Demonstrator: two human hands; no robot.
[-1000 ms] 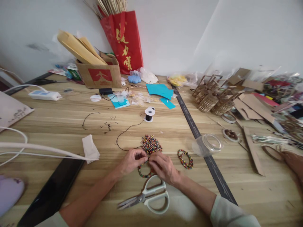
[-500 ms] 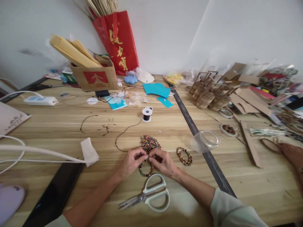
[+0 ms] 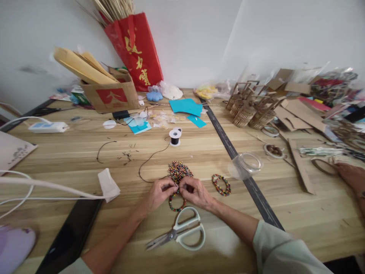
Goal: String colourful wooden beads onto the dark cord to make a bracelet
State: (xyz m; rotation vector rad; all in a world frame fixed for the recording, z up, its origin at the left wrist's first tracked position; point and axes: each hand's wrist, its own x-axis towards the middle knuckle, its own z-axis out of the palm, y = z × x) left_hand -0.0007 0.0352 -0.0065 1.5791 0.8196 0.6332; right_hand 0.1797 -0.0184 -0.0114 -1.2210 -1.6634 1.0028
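Note:
My left hand (image 3: 163,191) and my right hand (image 3: 194,192) meet fingertip to fingertip, both pinched on the black cord (image 3: 145,166) at the top of a loop of coloured beads (image 3: 177,209). The bead loop hangs below the fingers against the table. Exactly how the cord lies between the fingertips is too small to make out. The cord runs left and back to a white spool (image 3: 175,137) wound with black. Just behind my hands lies a pile of loose beads (image 3: 180,169). Scissors (image 3: 182,230) with pale green handles rest in front of my hands.
Finished-looking bead bracelets (image 3: 221,185) and a clear plastic jar (image 3: 247,166) lie to the right. Another person's hand (image 3: 349,176) is at the far right edge. Woven baskets (image 3: 242,112) stand behind. A black phone-like slab (image 3: 71,232) and a white cable (image 3: 51,185) lie left.
The view has shifted slightly. My hands stay pinched together at the bead loop, with the right fingertips a little farther from the left ones.

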